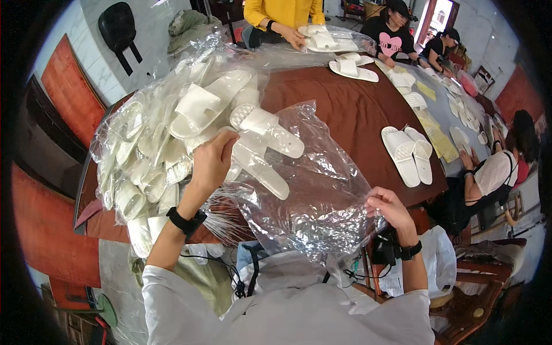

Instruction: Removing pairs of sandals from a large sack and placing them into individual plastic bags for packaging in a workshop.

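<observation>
My left hand (211, 161) is closed at the near side of a pair of white slippers (269, 131) with quilted straps and appears to grip them; its fingertips are partly hidden. The slippers point to the right, over a clear plastic bag (310, 190); I cannot tell how far they lie inside it. My right hand (391, 208) pinches the bag's right edge, so the crinkled film spreads between both hands. Close by on the left is a large heap of white slippers in clear bags (141, 155).
A brown cloth (333, 115) covers the table. Loose slipper pairs lie on it at right (406, 155) and at the far side (353, 68). A person in yellow (282, 14) handles bagged slippers across from me. Other people work along a grey table (428, 86) at right.
</observation>
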The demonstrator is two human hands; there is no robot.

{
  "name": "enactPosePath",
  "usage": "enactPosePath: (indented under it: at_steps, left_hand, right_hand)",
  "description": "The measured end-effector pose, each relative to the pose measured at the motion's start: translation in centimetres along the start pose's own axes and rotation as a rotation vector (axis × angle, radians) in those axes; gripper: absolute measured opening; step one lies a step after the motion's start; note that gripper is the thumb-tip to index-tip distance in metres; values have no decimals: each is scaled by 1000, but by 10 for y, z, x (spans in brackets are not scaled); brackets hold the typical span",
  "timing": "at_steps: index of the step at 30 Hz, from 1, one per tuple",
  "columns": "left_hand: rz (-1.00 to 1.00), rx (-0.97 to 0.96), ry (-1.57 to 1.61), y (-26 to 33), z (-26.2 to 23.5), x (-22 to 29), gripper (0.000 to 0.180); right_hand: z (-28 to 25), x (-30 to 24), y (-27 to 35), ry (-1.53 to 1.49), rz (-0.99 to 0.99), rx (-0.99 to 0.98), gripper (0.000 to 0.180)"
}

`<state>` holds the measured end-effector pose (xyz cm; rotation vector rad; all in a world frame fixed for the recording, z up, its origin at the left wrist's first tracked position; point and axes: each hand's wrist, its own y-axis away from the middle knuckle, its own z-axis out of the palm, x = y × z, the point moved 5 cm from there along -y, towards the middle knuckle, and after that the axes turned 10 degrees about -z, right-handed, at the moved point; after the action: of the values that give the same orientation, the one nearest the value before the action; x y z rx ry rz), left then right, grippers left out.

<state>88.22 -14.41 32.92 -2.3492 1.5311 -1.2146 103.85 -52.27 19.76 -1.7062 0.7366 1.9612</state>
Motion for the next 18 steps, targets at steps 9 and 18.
enactPosePath:
  at_steps: [9,18]
  left_hand:
    - [367,-251,-276,-29,41,44,30]
    - [119,-705,352,-92,161,91,25]
  right_hand:
    - [-29,14,27,83,-99,113,7]
    - [-32,8,35,280,-211,130,7]
